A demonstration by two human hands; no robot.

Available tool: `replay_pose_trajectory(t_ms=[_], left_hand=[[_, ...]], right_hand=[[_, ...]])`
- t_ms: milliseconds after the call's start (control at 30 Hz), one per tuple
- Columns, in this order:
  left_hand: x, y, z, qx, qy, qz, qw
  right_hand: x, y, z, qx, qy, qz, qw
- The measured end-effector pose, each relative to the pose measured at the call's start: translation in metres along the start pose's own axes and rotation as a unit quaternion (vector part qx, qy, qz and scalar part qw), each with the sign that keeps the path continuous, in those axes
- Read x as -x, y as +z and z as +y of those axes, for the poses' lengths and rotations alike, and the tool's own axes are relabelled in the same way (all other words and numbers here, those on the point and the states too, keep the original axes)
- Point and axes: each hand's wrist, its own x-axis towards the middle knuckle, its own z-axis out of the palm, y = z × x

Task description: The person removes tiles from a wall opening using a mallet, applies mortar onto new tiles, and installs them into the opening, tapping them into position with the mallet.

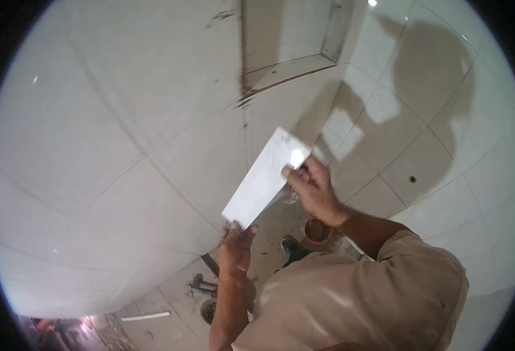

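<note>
A white, glossy rectangular tile piece (266, 175) is held up at a slant in front of the wall, between both hands. My left hand (235, 248) grips its lower end, thumb on the face and fingers partly behind it. Near the upper right end, my right hand (313, 182) holds the edge with the thumb on the front; the other fingers are partly hidden behind the piece. Small dark marks show at its top corner.
A recessed niche (287, 67) with rough edges is set in the tiled wall (123, 146). On the floor are a bucket (318, 231), a dark round container (208, 311), a white strip (146, 316) and some tools (202, 285). A small hole (412, 179) marks the right wall.
</note>
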Motion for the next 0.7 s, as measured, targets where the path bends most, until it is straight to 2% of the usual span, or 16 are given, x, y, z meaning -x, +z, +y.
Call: replay_pose_trajectory(t_ms=[33, 100, 133, 200, 267, 333, 467, 533, 633, 700], left_hand=[[0.011, 0.032, 0.001, -0.050, -0.013, -0.037, 0.998], [0.016, 0.044, 0.011, -0.140, -0.025, -0.087, 0.986], [-0.025, 0.088, -0.021, -0.162, -0.032, -0.092, 0.982], [-0.043, 0.083, -0.026, -0.230, -0.082, -0.118, 0.963], [-0.054, 0.075, -0.041, -0.245, -0.091, -0.096, 0.960], [-0.058, 0.065, -0.067, -0.255, -0.094, -0.077, 0.959], [-0.064, 0.039, -0.097, -0.269, -0.092, 0.014, 0.959], [-0.069, 0.024, -0.111, -0.272, -0.087, 0.044, 0.957], [-0.073, 0.014, -0.126, -0.238, -0.074, 0.093, 0.964], [-0.072, 0.021, -0.132, -0.210, -0.049, 0.108, 0.971]], right_hand=[[-0.011, -0.019, -0.017, 0.039, -0.071, 0.026, 0.996], [-0.034, -0.034, -0.053, 0.096, -0.169, 0.086, 0.977], [-0.085, -0.105, -0.070, 0.099, -0.197, 0.138, 0.966], [-0.127, -0.149, -0.108, 0.275, -0.287, 0.214, 0.892], [-0.168, -0.186, -0.139, 0.397, -0.347, 0.277, 0.803], [-0.206, -0.229, -0.151, 0.378, -0.401, 0.272, 0.789], [-0.266, -0.266, -0.162, 0.338, -0.381, 0.247, 0.824], [-0.289, -0.273, -0.169, 0.425, -0.450, 0.279, 0.734], [-0.306, -0.274, -0.172, 0.396, -0.420, 0.264, 0.773], [-0.319, -0.281, -0.166, 0.393, -0.429, 0.251, 0.773]])
